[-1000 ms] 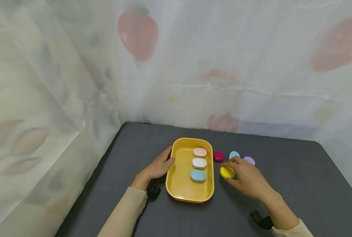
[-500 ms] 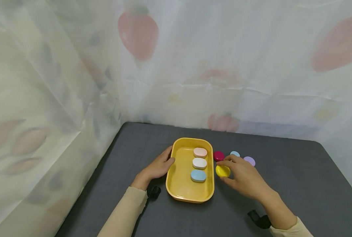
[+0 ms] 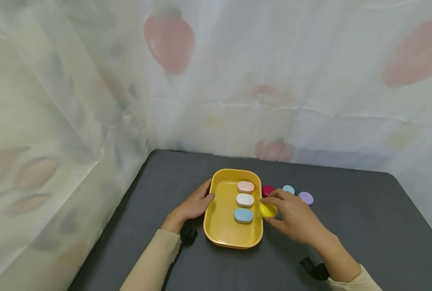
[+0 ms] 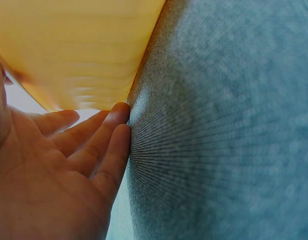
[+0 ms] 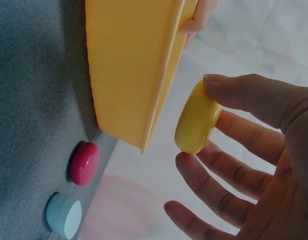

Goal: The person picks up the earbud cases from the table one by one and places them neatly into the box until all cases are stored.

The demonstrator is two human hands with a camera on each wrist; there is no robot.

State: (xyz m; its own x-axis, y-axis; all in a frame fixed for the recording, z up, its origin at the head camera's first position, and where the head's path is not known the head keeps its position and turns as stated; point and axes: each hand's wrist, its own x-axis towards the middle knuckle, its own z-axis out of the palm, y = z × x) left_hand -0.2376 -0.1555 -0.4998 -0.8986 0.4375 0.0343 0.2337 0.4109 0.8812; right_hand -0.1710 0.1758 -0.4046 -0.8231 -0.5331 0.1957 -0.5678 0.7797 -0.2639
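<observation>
My right hand (image 3: 296,216) pinches a glossy yellow oval piece (image 3: 268,210) between thumb and fingertips. It is raised off the table, at the tray's right rim in the head view; the right wrist view shows the yellow piece (image 5: 196,120) apart from the tray wall. My left hand (image 3: 194,204) grips the yellow tray (image 3: 221,238) at its left side, thumb over the rim and fingers along the outer wall (image 4: 83,55). Inside the tray lie a pink oval piece (image 3: 245,187), a white one (image 3: 244,200) and a blue one (image 3: 243,216), in a row along its right half.
Right of the tray on the dark grey table (image 3: 365,226) lie a crimson piece (image 3: 267,190), a light blue one (image 3: 288,188) and a lilac one (image 3: 306,198). My right hand partly covers some of them. A printed curtain (image 3: 310,81) hangs behind the table.
My right hand has carried the yellow piece leftward to the tray's right rim, uncovering more of the lilac and light blue pieces. The left hand and tray have stayed still.
</observation>
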